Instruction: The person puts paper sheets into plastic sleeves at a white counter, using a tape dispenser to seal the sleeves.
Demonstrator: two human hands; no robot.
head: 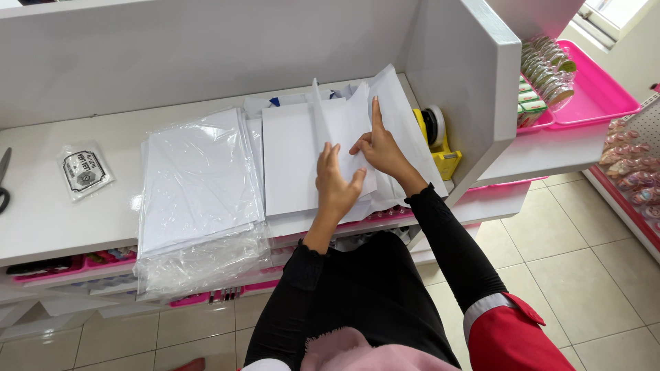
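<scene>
A white worktop (41,220) is carrying everything, and a stack of plastic-wrapped white sheets (199,185) is lying well to the left of the fingers, hanging over the front edge. Directly under the fingers, a pile of white paper bags (295,158) is resting flat. The left hand (337,184) is pressing down with loose, spread fingers, seemingly to steady the pile, while the right hand (381,148) is pinching a thin sheet, index finger extended. A yellow tape dispenser (440,148) is sitting just right of them.
</scene>
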